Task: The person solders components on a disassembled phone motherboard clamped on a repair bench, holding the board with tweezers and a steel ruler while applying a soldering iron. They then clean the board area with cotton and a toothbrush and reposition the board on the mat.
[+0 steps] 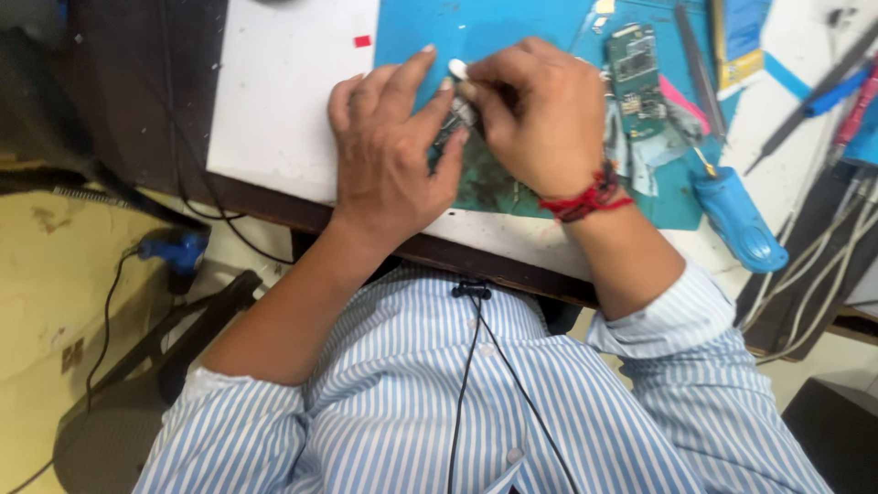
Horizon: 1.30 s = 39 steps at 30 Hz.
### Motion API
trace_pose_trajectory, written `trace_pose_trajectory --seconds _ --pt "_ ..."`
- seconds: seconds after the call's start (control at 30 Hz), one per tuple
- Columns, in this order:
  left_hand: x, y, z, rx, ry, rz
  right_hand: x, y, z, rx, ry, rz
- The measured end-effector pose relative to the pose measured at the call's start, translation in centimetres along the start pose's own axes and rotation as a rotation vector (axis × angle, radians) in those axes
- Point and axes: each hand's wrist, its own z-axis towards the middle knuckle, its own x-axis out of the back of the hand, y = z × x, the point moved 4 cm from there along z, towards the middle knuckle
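Both hands, left (389,155) and right (540,114), curl knuckles-up, pinching one small dark part (455,122).

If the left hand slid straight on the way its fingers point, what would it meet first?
Probably bare blue work mat: the left hand points up-right, past the small dark part both hands pinch. Depth is uncertain.

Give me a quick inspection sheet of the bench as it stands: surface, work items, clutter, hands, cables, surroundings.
Surface: white table with blue mat, stained.
Job's things: small dark part pinched between both hands; too hidden to identify.
Clutter: green circuit board, blue-handled screwdriver, tweezers, scraps.
Hands: left hand steadies the part; right hand, red wrist thread, grips a white-tipped tool.
Cables: white leads at right; black cord on floor.
Surroundings: dark stool, pale floor.
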Motion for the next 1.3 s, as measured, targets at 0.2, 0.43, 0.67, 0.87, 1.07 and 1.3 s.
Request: trace_pose_trajectory --seconds 0.2,0.43,0.67,0.87,1.07,1.3 --pt "0.0 -0.2 -0.2 -0.010 0.015 0.033 2.7 1.3 0.2 0.056 0.174 -0.106" --pt "-0.2 -0.5 0.7 -0.111 -0.061 0.010 4.7 2.7 0.3 0.039 0.216 -0.227" --pt "0.6 -1.4 2.9 -0.225 -0.165 0.116 5.5 2.5 0.2 0.066 0.057 -0.017" --pt "0.4 -1.4 1.8 -0.099 -0.206 -0.020 4.9 1.7 0.3 0.107 -0.222 0.057" --pt "-0.1 -1.8 1.5 -0.089 -0.182 0.017 3.7 0.7 0.1 0.039 -0.278 0.016" --pt "-0.4 -1.7 1.6 -0.066 -0.191 0.003 3.9 -0.2 0.1 0.089 -0.297 -0.038"
